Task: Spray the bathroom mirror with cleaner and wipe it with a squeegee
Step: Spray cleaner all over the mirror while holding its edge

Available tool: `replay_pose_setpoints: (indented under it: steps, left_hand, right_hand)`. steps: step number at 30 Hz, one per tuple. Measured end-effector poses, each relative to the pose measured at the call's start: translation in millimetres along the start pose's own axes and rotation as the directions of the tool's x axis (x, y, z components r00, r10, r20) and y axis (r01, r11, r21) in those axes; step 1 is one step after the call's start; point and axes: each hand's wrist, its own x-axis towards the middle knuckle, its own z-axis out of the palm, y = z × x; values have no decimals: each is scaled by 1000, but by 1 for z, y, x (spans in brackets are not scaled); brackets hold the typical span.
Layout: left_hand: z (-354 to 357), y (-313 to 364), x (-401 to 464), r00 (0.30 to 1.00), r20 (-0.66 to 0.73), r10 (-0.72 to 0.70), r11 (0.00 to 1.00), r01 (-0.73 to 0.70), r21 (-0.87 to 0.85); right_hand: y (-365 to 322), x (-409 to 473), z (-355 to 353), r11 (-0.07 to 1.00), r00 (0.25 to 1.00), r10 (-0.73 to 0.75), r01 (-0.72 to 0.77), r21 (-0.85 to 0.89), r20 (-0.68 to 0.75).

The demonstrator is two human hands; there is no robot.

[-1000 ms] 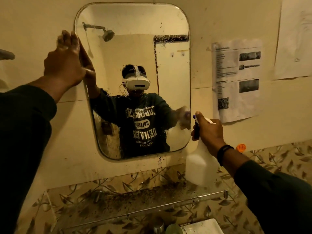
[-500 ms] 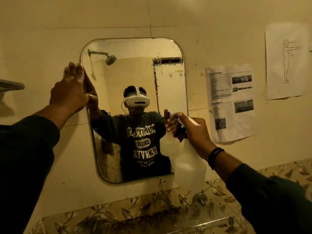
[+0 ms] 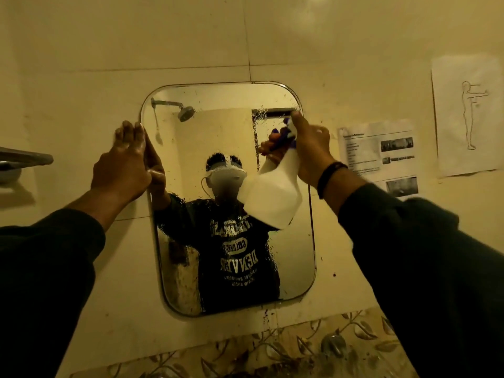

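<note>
A rounded rectangular mirror hangs on the cream tiled wall, with droplets and streaks across its glass. My left hand lies flat against the mirror's upper left edge, fingers together and pointing up. My right hand grips the neck of a white spray bottle with a purple trigger head, held tilted in front of the mirror's upper right part, nozzle near the glass. No squeegee is in view.
Two printed sheets are stuck to the wall right of the mirror. A metal fixture juts from the left wall. A leaf-patterned tile band runs below the mirror.
My right hand has lifted the spray bottle from beside the mirror's lower right corner up to its upper right part. The view has tilted upward. My left hand stays on the mirror's edge.
</note>
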Motion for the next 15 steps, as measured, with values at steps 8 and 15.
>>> replay_pose_setpoints:
  steps: [8, 15]
  left_hand:
    - [-5, 1, -1, 1000, 11, 7, 1000, -7, 0]
    - [-15, 5, -6, 999, 40, -9, 999, 11, -35]
  right_hand:
    - [-16, 33, 22, 976, 994, -46, 24, -218, -95]
    - [-3, -5, -2, 959, 992, -21, 55, -278, 124]
